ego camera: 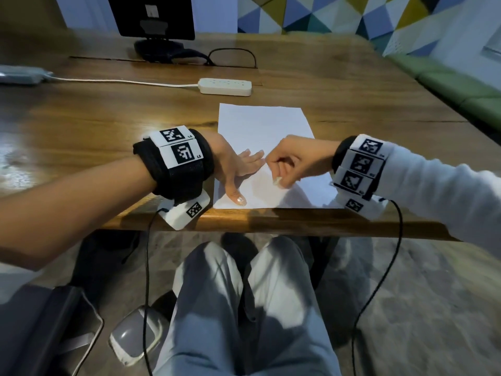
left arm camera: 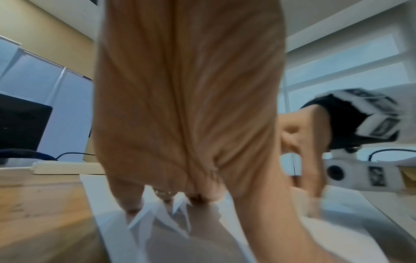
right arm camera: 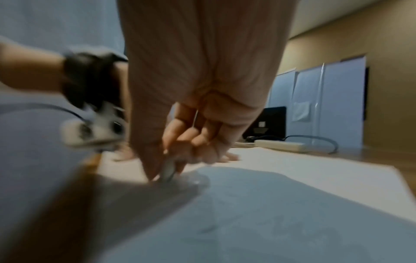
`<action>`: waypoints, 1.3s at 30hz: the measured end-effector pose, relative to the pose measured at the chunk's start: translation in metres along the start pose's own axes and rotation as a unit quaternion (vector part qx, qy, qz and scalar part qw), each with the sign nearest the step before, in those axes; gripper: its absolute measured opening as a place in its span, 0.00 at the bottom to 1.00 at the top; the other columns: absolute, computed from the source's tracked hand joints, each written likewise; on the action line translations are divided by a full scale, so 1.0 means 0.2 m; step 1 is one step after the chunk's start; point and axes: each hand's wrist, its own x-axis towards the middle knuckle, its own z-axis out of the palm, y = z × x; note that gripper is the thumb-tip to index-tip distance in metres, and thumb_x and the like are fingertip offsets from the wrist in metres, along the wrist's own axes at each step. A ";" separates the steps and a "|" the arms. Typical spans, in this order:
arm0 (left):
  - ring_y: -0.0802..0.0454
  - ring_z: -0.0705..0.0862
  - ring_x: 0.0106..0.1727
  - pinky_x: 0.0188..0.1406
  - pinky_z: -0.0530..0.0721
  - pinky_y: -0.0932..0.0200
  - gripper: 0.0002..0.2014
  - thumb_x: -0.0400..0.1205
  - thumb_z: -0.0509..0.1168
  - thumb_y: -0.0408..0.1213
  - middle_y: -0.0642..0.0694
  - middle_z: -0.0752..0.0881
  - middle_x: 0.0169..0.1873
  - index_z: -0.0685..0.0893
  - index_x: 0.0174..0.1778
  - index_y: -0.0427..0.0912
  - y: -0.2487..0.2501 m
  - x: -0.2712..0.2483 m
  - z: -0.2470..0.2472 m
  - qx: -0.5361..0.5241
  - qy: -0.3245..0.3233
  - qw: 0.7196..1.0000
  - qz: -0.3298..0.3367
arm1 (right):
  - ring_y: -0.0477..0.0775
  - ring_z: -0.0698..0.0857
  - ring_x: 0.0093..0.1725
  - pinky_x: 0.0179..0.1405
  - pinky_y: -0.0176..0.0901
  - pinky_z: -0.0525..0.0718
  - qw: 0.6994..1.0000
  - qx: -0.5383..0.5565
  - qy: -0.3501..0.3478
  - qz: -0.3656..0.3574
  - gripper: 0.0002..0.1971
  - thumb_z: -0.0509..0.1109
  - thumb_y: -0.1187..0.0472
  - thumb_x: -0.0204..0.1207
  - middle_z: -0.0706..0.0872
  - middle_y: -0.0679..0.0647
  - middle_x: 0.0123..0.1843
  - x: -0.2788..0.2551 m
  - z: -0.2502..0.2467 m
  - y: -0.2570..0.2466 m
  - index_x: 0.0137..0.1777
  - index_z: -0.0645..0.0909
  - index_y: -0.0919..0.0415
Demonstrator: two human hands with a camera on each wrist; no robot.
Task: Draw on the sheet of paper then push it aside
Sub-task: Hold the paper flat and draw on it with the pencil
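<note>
A white sheet of paper (ego camera: 260,123) lies on the wooden table (ego camera: 108,118), its near edge at the table's front edge. My left hand (ego camera: 238,172) rests flat on the sheet's near left part, fingers straight and thumb spread; the left wrist view shows those fingertips (left arm camera: 133,204) pressing the paper (left arm camera: 105,204). My right hand (ego camera: 275,177) is curled over the sheet's near middle, just right of the left fingers. In the right wrist view its thumb and fingers pinch a small pale grey drawing tool (right arm camera: 167,170), tip down on the paper (right arm camera: 292,169). The tool is blurred.
A white power strip (ego camera: 225,86) with its cable lies just beyond the sheet. A dark monitor (ego camera: 154,14) on a stand sits at the back, with a black cable beside it. A green bench (ego camera: 461,85) runs along the right. Bare wood lies left and right of the sheet.
</note>
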 end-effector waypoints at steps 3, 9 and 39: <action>0.44 0.26 0.80 0.80 0.38 0.46 0.54 0.80 0.66 0.49 0.43 0.23 0.78 0.26 0.79 0.40 0.01 0.00 0.00 0.003 0.005 1.000 -0.004 | 0.40 0.78 0.28 0.28 0.27 0.76 0.997 0.017 -0.077 0.000 0.05 0.76 0.65 0.71 0.83 0.48 0.29 -0.04 0.03 -0.02 0.38 0.83 0.65; 0.45 0.27 0.80 0.80 0.39 0.46 0.53 0.80 0.65 0.50 0.44 0.24 0.79 0.25 0.79 0.41 0.02 -0.03 -0.01 -0.005 -0.002 1.000 -0.011 | 0.44 0.78 0.26 0.32 0.35 0.78 0.999 0.004 0.037 -0.014 0.04 0.76 0.70 0.69 0.80 0.46 0.26 0.02 -0.01 0.00 0.38 0.83 0.65; 0.41 0.38 0.83 0.83 0.51 0.45 0.53 0.80 0.67 0.47 0.46 0.31 0.81 0.28 0.81 0.44 -0.01 -0.04 0.01 -0.100 -0.025 0.995 0.014 | 0.41 0.77 0.25 0.35 0.35 0.78 0.993 0.002 0.118 0.010 0.06 0.77 0.66 0.69 0.80 0.48 0.28 0.08 0.06 -0.06 0.41 0.83 0.68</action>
